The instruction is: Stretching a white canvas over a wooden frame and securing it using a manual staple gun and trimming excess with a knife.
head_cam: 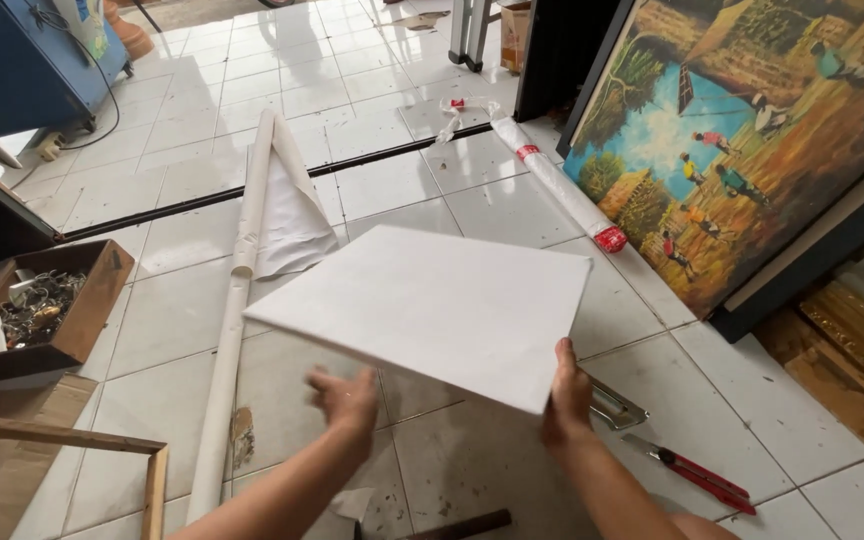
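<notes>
Canvas first: the blank white rectangular stretched canvas [427, 310] hangs tilted above the white tiled floor [192, 170], its near corner pinched in my right hand [567, 395]. That grip is closed on the near edge, thumb up on the face and the fingers hidden beneath. My left hand [347, 400] is open and blurred, fingers spread just below the near-left edge; I cannot tell if it touches the underside, and it has hold of nothing.

Doing this well, as I judge it, means getting the free hand flat under the left side so the weight is shared, since a one-corner pinch lets the panel sag and twist. I would keep fingertips off the face, because the white surface would show marks readily.

Beneath the panel a long roll of white canvas cloth [237, 300] lies on the floor, partly unrolled near its far end. A second white roll with red printed bands [562, 185] rests just beside a large framed painting of figures in a golden field [752, 150], which leans at the right. Near my right forearm lie a red-handled utility knife [697, 472] and a metal staple gun [612, 408], both best kept from under the canvas. An open cardboard box of small metal hardware [37, 315] sits at the left, with a bare wooden stretcher frame [102, 450] below it.
</notes>
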